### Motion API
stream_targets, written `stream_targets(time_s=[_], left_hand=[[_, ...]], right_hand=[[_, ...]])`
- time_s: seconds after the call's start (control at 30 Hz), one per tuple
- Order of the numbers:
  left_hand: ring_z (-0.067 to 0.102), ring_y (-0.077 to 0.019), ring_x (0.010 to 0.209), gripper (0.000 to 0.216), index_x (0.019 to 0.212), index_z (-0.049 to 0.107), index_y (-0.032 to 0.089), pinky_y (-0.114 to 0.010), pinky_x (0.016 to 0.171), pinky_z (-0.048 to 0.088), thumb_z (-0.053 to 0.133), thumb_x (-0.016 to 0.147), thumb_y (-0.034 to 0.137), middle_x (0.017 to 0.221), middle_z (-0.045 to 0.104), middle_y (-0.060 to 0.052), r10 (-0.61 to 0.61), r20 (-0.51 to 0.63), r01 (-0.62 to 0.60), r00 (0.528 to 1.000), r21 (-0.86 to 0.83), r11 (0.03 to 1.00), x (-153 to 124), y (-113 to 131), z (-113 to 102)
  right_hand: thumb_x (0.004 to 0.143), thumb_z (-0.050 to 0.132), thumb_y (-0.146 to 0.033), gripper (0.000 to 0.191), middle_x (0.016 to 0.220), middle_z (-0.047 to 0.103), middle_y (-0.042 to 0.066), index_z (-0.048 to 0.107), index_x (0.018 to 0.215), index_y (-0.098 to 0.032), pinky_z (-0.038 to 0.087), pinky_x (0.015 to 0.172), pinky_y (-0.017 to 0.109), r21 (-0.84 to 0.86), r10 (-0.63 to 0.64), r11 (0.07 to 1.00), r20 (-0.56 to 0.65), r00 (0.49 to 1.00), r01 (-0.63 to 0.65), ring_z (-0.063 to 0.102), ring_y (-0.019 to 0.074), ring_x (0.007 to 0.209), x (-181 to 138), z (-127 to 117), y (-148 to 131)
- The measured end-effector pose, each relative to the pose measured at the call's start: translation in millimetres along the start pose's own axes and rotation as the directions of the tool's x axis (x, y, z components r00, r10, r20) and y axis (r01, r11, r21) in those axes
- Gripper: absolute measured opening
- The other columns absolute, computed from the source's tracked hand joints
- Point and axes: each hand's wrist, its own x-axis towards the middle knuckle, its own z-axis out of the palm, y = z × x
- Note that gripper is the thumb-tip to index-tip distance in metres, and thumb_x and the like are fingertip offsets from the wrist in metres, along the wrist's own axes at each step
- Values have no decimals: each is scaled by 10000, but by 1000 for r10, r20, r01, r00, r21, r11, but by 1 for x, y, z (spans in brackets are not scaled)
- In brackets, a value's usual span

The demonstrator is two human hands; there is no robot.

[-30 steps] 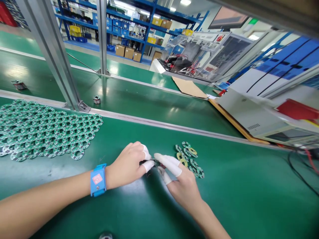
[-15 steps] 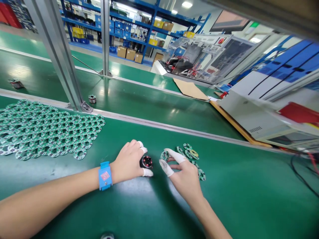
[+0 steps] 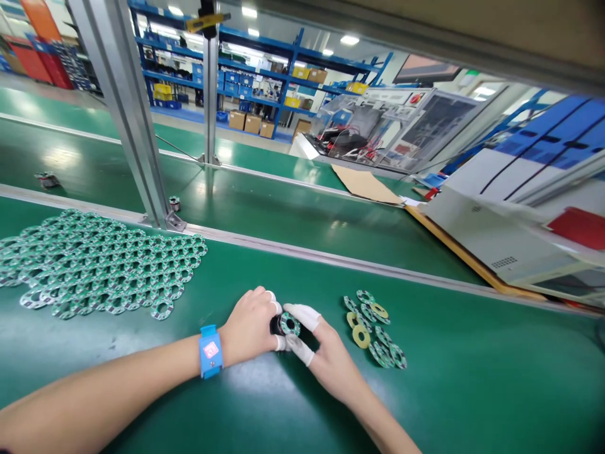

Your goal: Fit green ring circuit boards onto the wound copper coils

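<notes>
My left hand [image 3: 253,323], with a blue wrist strap [image 3: 210,350] and white finger cots, is closed around a small dark motor stator [image 3: 275,325] on the green bench. A ring-shaped green circuit board [image 3: 290,324] lies against the stator's end facing me. The white-cotted thumb and finger of my right hand [image 3: 321,347] pinch that board at its rim. Whether the board is fully seated cannot be made out. To the right of my right hand lies a loose group of ring boards [image 3: 384,353], some showing yellowish undersides [image 3: 361,337].
A large patch of overlapping ring boards [image 3: 118,265] covers the bench's left side. Behind the metal rail [image 3: 283,254], two wound stators stand on the belt, one [image 3: 174,203] beside an upright post [image 3: 137,120]. A grey cabinet [image 3: 501,221] stands at the right.
My right hand has moved left, bringing the ring board from beside the stator onto its end. My left hand still holds the stator. The camera view has shifted slightly.
</notes>
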Motion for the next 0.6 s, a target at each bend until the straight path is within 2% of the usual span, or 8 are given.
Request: stream_targets(time_s=[0.23, 0.43, 0.6], left_hand=[[489, -204, 820, 385, 773, 604, 162, -310, 680, 365, 722, 644, 505, 827, 571, -30, 4, -19, -4, 1000, -19, 1000, 0, -1, 2], [489, -203, 822, 395, 778, 607, 163, -307, 682, 361, 718, 648, 518, 824, 571, -31, 4, -12, -4, 1000, -38, 999, 0, -1, 2], [491, -200, 824, 376, 786, 608, 163, -312, 685, 368, 706, 666, 505, 830, 570, -28, 0, -9, 0, 1000, -34, 999, 0, -1, 3]], right_hand=[[877, 499, -377, 377, 1175, 597, 116, 558, 1211, -214, 476, 921, 419, 0, -44, 999, -20, 999, 44, 565, 251, 1071, -4, 6, 15], [873, 483, -434, 419, 1209, 581, 124, 558, 1217, -206, 455, 933, 484, -81, 1, 997, -130, 992, -11, 533, 282, 1120, -14, 20, 27], [882, 460, -412, 412, 1227, 576, 105, 535, 1243, -228, 372, 989, 549, -132, -5, 991, -109, 994, -9, 506, 283, 1156, -15, 25, 29]])
